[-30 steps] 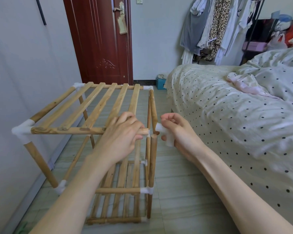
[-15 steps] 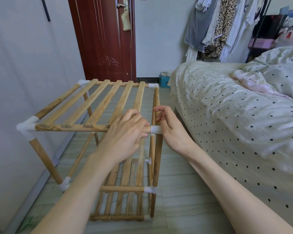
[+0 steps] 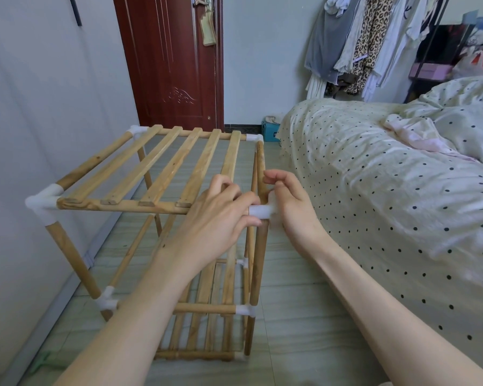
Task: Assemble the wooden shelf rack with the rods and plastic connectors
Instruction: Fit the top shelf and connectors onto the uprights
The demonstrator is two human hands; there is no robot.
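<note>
R hand (image 3: 289, 207) pinches white plastic corner connector (image 3: 260, 212) at rack's near-right top corner, upright wooden rod (image 3: 258, 263) directly below at 6 o'clock, axis vertical; L hand (image 3: 221, 215) grips front rail w/ slats (image 3: 123, 205) at 9 o'clock.

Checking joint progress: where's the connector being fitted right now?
Head view, centre: the connector sits at the rack's near-right top corner, atop the post, between the left hand and right hand.
</note>
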